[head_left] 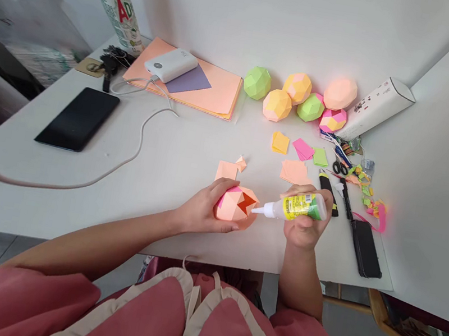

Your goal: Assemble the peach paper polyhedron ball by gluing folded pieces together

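My left hand (203, 210) is wrapped round a peach and pink paper ball (230, 206), which has a jagged opening showing orange inside. In my right hand (304, 229) is a glue bottle (299, 205) with a yellow and green label, tilted sideways. Its white nozzle points left, at the edge of the opening; whether it touches the paper I cannot tell. Just behind the ball lie a peach paper square (227, 170) and a small folded peach piece (241, 163).
Several finished paper balls (277, 105) sit near the wall. Paper squares (294, 171), a cutter (327, 190), scissors (340, 167) and a black case (365, 250) lie to the right. A phone (79, 119), power bank (171, 65) with cable, and tall bottle (114, 0) stand or lie left.
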A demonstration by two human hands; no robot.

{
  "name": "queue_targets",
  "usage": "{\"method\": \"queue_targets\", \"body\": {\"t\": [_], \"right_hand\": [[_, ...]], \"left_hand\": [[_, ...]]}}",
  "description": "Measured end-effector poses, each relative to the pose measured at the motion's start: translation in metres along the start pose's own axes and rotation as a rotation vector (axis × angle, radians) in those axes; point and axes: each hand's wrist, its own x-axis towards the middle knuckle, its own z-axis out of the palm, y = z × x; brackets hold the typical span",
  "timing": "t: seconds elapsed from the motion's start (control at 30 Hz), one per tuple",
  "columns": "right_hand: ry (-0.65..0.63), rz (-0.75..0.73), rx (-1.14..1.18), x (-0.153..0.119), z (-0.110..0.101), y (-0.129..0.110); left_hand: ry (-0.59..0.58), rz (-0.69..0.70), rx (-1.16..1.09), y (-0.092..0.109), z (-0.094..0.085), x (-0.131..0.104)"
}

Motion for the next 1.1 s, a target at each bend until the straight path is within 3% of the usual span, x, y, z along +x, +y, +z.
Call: {"method": "queue_targets", "body": {"t": [0.17, 0.4, 0.57, 1.0, 1.1], "right_hand": [[-0.089, -0.035, 0.003, -0.0029, 0.0038, -0.0011], [-0.076, -0.028, -0.089, -0.0028, 0.0048, -0.0023], [-0.136, -0.072, -0.038, -0.0025, 0.0063, -0.0038], [-0.072, -0.082, -0.080, -0.0036, 0.0070, -0.0039], [-0.112, -0.072, -0.045, -0.0030, 0.0071, -0.0041]], "left_hand": [[0.024, -0.012, 0.086, 0.0034, -0.0013, 0.0007], [0.025, -0.009, 0.102, 0.0039, -0.0005, 0.0007], [0.027, -0.017, 0.104, 0.0055, -0.0006, 0.0007], [0.029, -0.043, 0.084, 0.0046, -0.0008, 0.0000], [0.031, -0.041, 0.084, 0.0041, -0.0005, -0.0003]]}}
